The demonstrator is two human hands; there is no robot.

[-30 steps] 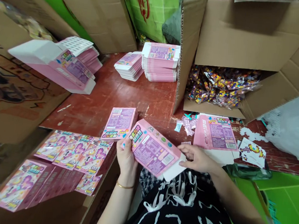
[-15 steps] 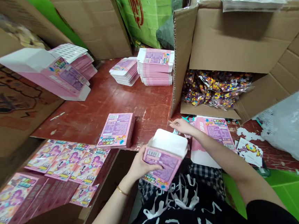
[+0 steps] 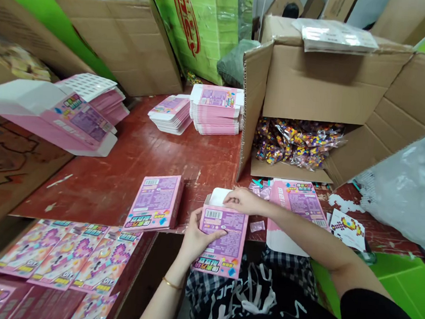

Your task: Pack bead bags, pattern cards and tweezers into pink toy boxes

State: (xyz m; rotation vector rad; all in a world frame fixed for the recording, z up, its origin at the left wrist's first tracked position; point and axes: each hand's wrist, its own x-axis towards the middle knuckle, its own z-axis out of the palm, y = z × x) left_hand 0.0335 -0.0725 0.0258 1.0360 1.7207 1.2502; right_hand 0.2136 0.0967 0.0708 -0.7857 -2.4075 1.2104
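My left hand point(image 3: 203, 238) grips a pink and purple printed carton point(image 3: 224, 240) by its left side, thumb across the printed face. Its white top flap point(image 3: 217, 195) stands up at the far end. At that opening, my right hand point(image 3: 242, 201) has its fingers curled together against the flap; whatever they hold is hidden. A small clear packet point(image 3: 257, 226) lies on the table just right of the carton. Under my right forearm is a flattened pink carton point(image 3: 297, 206). Left of my hands, a closed carton point(image 3: 154, 201) lies flat near the table edge.
An open cardboard box point(image 3: 316, 84) full of bags of colourful beads point(image 3: 296, 142) stands at the back right. Flat carton stacks point(image 3: 217, 110) sit at the back. Finished-looking cartons point(image 3: 95, 258) fill the lower left. A printed card point(image 3: 347, 229) lies right.
My right hand has moved from beyond the carton onto its top flap. The carton has turned more upright in my left hand, and a small packet now shows on the table. The view has shifted.
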